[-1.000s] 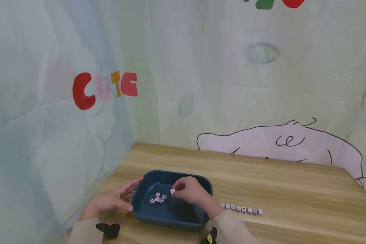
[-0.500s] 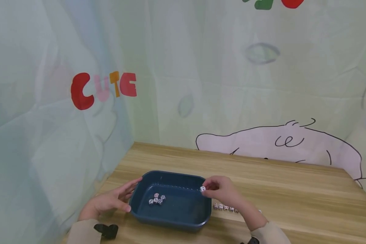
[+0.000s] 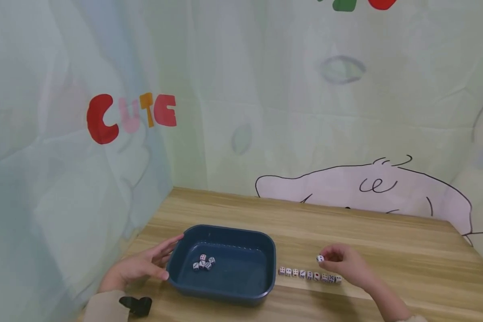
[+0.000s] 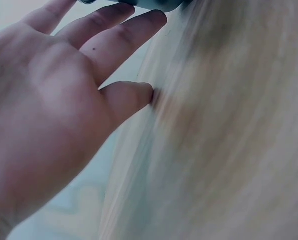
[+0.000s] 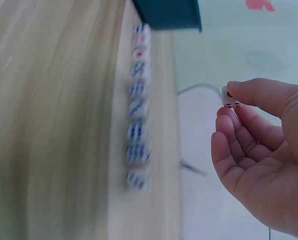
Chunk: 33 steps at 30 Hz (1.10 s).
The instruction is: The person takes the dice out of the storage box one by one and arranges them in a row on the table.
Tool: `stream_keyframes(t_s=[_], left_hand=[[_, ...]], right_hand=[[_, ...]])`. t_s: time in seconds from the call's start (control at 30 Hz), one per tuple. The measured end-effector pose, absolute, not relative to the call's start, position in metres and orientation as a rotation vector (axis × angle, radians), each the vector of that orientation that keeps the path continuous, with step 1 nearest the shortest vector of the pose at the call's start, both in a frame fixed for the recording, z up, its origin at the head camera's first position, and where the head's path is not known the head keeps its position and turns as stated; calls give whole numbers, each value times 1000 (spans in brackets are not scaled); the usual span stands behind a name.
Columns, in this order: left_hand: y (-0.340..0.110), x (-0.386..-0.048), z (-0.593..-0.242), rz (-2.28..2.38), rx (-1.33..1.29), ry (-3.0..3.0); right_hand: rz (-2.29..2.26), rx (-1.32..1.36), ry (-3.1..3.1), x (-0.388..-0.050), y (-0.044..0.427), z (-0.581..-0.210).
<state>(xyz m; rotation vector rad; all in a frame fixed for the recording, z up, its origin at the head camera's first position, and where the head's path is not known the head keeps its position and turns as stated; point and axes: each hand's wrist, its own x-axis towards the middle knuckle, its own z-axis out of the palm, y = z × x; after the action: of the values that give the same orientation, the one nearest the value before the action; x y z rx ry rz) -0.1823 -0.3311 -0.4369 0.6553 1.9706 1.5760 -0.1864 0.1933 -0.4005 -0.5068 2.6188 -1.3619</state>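
Observation:
A white die (image 3: 320,258) is pinched between the thumb and forefinger of my right hand (image 3: 346,264), held above the table just behind a row of dice (image 3: 302,273). The right wrist view shows the pinched die (image 5: 230,97) with red pips on a visible side. My left hand (image 3: 138,266) rests its spread fingers and thumb against the left side of a dark blue tray (image 3: 221,297). Inside the tray, toward its left, lies a small cluster of white dice (image 3: 202,264). In the left wrist view the fingers (image 4: 124,42) touch the tray's edge (image 4: 154,4).
The row of dice runs rightward from near the tray's right side along the wooden table (image 3: 386,250). A printed fabric backdrop (image 3: 225,89) rises behind the table and along its left side.
My right hand has lifted the die out of the tray and carried it right, over the row. The left hand stays at the tray's left side.

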Motion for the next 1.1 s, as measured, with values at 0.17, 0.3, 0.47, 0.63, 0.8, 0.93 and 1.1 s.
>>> stream_keyframes(t_s=[0.17,0.3,0.47,0.63,0.8,0.93,1.1], left_hand=[[-331,-183,-437,1570,644,1997],[-331,-184,-437,1568,652,2003],[-331,-184,-438,1585,661,1969],[-332,-182,-438,1585,666,1963],[-333,-182,-439,1582,669,1967],[-332,-183,-439,1579,677,1973],[-331,-183,-438,1556,675,1997]], right_hand=[[-1320,-408,2658,-184,218,-410],[-1281,-383,2728,-182,233,-418],[-1228,-351,2809,-179,246,-425],[-1193,-267,2826,-178,251,-428],[-1199,-238,2808,-175,254,-434],[-1221,-218,2774,-174,256,-440],[-1237,-247,2764,-174,257,-444]])
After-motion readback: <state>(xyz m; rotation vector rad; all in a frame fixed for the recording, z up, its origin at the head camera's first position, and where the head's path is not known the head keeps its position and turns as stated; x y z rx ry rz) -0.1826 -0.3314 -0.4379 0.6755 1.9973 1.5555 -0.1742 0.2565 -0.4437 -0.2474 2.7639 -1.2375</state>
